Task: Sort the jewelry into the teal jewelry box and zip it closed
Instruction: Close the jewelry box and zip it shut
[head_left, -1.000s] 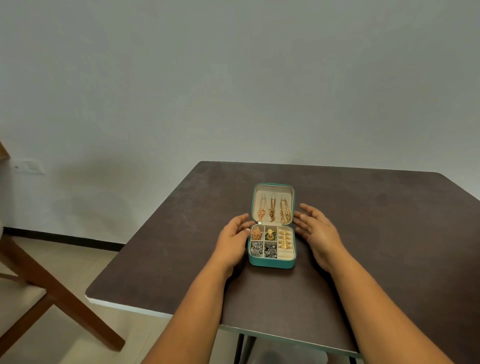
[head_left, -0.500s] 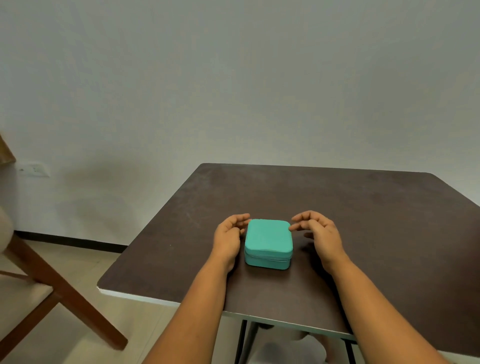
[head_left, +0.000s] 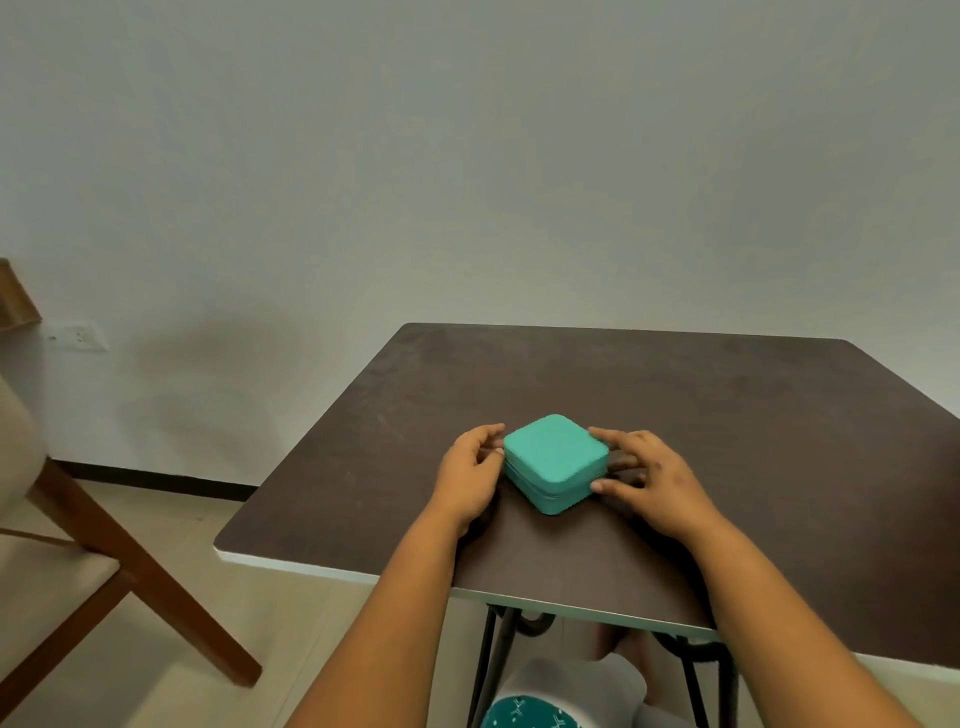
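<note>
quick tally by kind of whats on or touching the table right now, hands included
jewelry box: 1, teal, lid down
hands: 2, left hand and right hand, one at each side of the box
loose jewelry on the table: 0 visible
total: 3

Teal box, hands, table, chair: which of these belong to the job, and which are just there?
Part of the job:
teal jewelry box, lid down
left hand, touching the box
right hand, touching the box

Just there:
table
wooden chair
wall socket
</note>
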